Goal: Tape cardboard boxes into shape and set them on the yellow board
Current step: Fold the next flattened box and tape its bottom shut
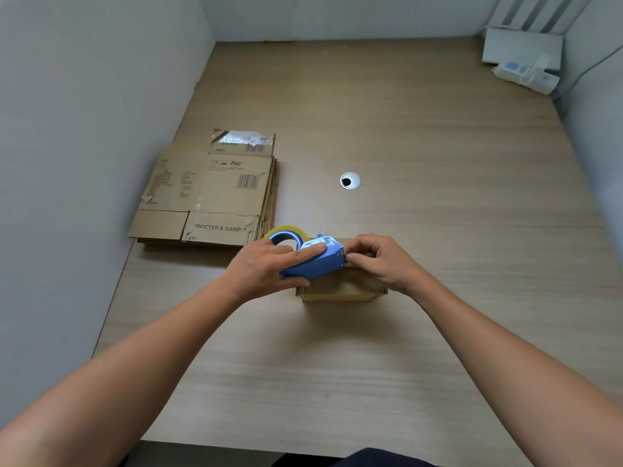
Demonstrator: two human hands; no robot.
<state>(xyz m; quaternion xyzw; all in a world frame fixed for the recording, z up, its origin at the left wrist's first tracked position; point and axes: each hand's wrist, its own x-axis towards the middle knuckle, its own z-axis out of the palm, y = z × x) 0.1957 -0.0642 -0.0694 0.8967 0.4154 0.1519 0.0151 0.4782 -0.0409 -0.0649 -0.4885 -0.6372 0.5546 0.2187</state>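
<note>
A small folded-up cardboard box (340,287) stands on the wooden desk in front of me. My left hand (266,267) grips a blue tape dispenser (312,262) with a yellowish tape roll (286,229), held over the box's top. My right hand (381,261) sits on the box's top right and pinches at the dispenser's front end, where the tape comes out. The tape strip itself is too thin to make out. A stack of flattened cardboard boxes (215,193) lies to the left near the wall. No yellow board is in view.
Grey partition walls close the desk (438,230) on the left, back and right. A round cable grommet (350,181) sits mid-desk. A white power strip (526,74) and a white box lie in the far right corner.
</note>
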